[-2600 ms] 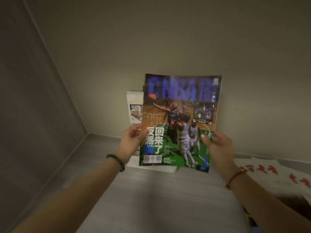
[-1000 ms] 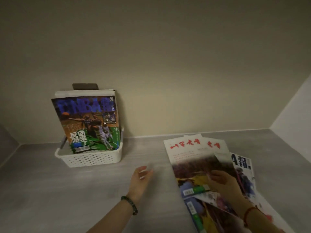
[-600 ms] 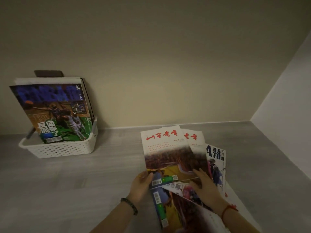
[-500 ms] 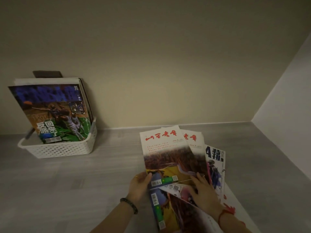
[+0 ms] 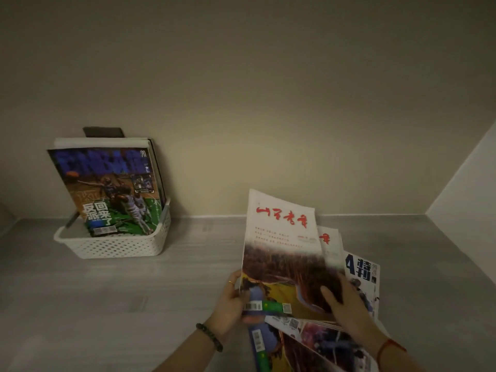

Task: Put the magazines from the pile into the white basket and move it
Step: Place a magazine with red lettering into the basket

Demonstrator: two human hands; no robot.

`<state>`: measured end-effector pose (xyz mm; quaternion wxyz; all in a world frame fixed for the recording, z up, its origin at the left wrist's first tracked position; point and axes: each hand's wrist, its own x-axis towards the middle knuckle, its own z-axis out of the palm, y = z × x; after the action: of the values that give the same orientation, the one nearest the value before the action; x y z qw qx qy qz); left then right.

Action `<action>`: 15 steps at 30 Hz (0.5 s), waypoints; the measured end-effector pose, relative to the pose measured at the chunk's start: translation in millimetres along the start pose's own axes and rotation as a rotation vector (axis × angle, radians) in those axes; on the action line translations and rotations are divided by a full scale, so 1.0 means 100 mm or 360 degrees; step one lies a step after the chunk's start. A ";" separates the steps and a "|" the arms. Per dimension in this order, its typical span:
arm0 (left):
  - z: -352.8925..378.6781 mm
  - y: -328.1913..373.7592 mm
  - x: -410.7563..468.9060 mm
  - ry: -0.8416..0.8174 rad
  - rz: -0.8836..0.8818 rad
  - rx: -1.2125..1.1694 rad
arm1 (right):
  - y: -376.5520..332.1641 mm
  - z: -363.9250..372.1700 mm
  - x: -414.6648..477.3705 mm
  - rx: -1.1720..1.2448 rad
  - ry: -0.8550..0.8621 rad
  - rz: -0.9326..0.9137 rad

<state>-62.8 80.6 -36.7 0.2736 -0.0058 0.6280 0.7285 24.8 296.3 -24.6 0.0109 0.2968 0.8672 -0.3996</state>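
Observation:
A white perforated basket [image 5: 118,247] stands at the back left against the wall, with a basketball magazine [image 5: 110,191] and others upright inside it. At the lower right lies the spread pile of magazines [image 5: 361,275]. Its top magazine [image 5: 284,253], white with red characters and a landscape photo, is tilted up off the pile. My left hand [image 5: 230,304] grips its lower left corner. My right hand [image 5: 346,304] holds its lower right edge, fingers on the cover.
The grey shelf floor [image 5: 134,304] runs between basket and pile. A beige back wall [image 5: 268,103] and a white side wall [image 5: 467,183] on the right close the space. A dark object [image 5: 103,132] sticks up behind the basket.
The basketball magazine went from my hands into the basket. Both hands moved right to the pile, took the red-lettered magazine, and its far end has now lifted up.

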 end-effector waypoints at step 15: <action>-1.87 1.49 -0.20 0.0279 0.0488 0.0186 | -2.33 0.83 0.02 0.0900 0.0160 -0.0642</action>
<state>-168.9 -108.0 67.2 0.1033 0.0425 0.6843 0.7206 -117.3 122.0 78.8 -0.1935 0.1300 0.7630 -0.6029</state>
